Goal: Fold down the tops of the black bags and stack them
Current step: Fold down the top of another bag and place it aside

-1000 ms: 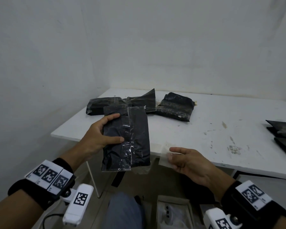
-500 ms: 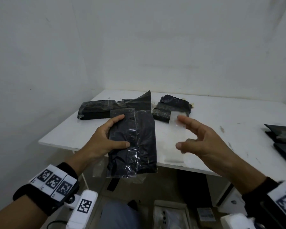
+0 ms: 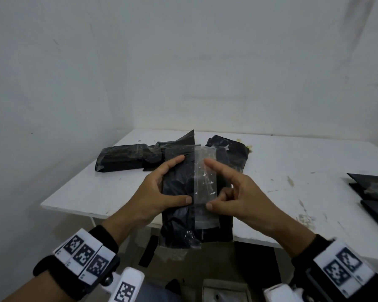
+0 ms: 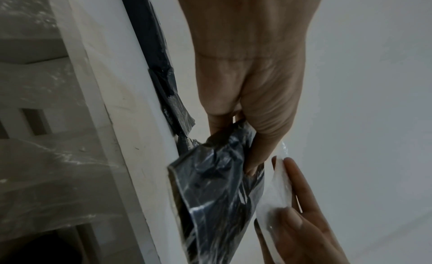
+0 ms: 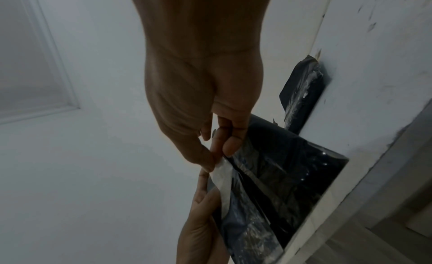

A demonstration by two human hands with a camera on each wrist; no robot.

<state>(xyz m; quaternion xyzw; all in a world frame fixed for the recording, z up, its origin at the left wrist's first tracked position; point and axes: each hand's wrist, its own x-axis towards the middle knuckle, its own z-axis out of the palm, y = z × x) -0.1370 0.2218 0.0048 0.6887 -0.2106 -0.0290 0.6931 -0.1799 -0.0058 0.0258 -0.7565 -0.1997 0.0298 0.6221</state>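
Observation:
I hold a black bag (image 3: 178, 216) upright in the air over the front edge of the white table (image 3: 292, 162). My left hand (image 3: 182, 179) grips its left side, thumb on the front, fingers behind. The bag's clear flap (image 3: 205, 186) lies folded across the front. My right hand (image 3: 207, 184) pinches that flap, index finger stretched along it. The left wrist view shows the bag (image 4: 217, 194), the flap (image 4: 280, 184) and the left hand (image 4: 254, 151). The right wrist view shows the right hand (image 5: 216, 157) pinching the flap (image 5: 222, 173).
Two more black bags (image 3: 127, 158) (image 3: 231, 153) lie at the table's back left. A stack of flat black bags (image 3: 375, 192) lies at the right edge. Walls close off the left and the back. A box (image 3: 225, 290) stands on the floor below.
My right hand swung the clear flap in from the right and laid it over the bag's front. The bag rose slightly, and the left hand kept its grip.

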